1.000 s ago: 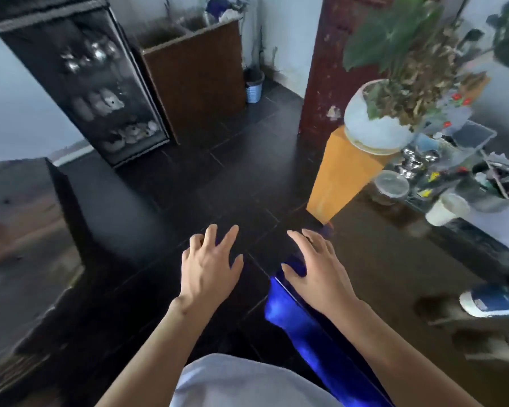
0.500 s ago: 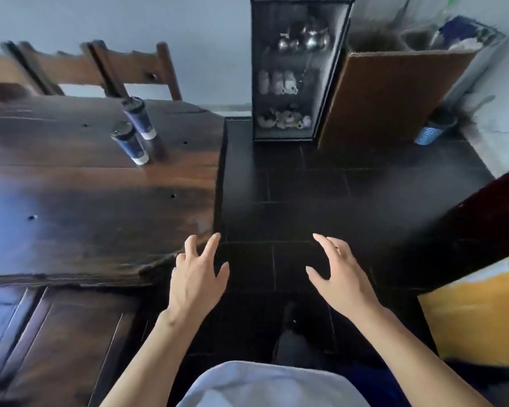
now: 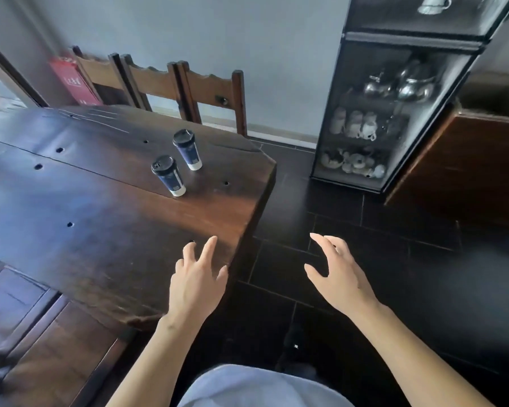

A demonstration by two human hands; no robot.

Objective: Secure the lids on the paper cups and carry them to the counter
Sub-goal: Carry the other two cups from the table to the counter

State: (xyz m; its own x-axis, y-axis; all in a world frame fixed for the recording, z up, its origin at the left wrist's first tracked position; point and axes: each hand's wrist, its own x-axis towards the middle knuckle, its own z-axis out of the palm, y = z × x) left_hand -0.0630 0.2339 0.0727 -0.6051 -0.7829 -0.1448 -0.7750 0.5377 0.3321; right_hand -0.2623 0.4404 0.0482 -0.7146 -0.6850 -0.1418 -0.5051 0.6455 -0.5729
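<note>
The dark wooden surface (image 3: 106, 201) filled the left of the view, its right edge running diagonally from the far corner down toward the person; beyond that edge lay a wide stretch of black tiled floor (image 3: 350, 230), open as far as the glass-fronted cabinet (image 3: 388, 113) and the brown wooden unit (image 3: 465, 171) beside it; three wooden chairs (image 3: 165, 83) stood against the far side of the surface, and a bench (image 3: 27, 333) sat along its near left side; the two paper cups stood upright near the far right corner, both wearing black lids, the nearer cup (image 3: 169, 175) just beside the farther cup (image 3: 187, 149) but not touching it, each well in from the edge; much of the surface around them was bare wood; the left hand (image 3: 196, 284) hung over the near right corner of the surface, fingers loosely spread and holding nothing, and whether it grazed the wood could not be told; the right hand (image 3: 335, 274) hovered over the floor to the right of the edge, fingers parted and slightly curled, thumb out, empty too; both hands were well apart from the cups.
</note>
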